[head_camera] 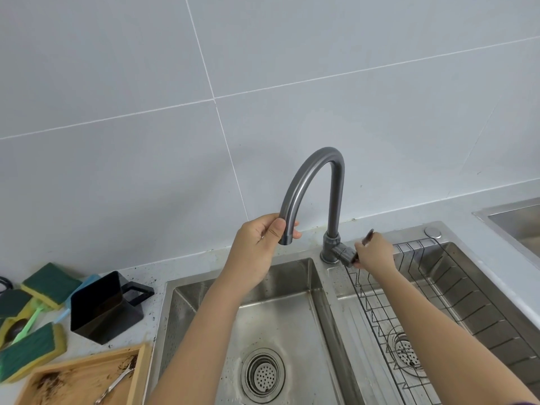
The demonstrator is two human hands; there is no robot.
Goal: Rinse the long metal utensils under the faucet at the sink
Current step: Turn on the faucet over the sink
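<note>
Utensil (117,382) lies diagonally in the wooden tray (140,372), left of the sink (292,287), nearest our left hand (260,238), which grips the faucet (309,182) spout; our right hand (374,252) pinches its handle (346,255).

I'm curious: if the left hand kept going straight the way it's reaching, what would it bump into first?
Probably the tiled wall. The left hand already grips the faucet spout, and behind it only the wall shows; depth is unclear.

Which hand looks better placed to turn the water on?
The right hand: it is at the faucet handle by the base, while the left hand grips the spout end.
</note>
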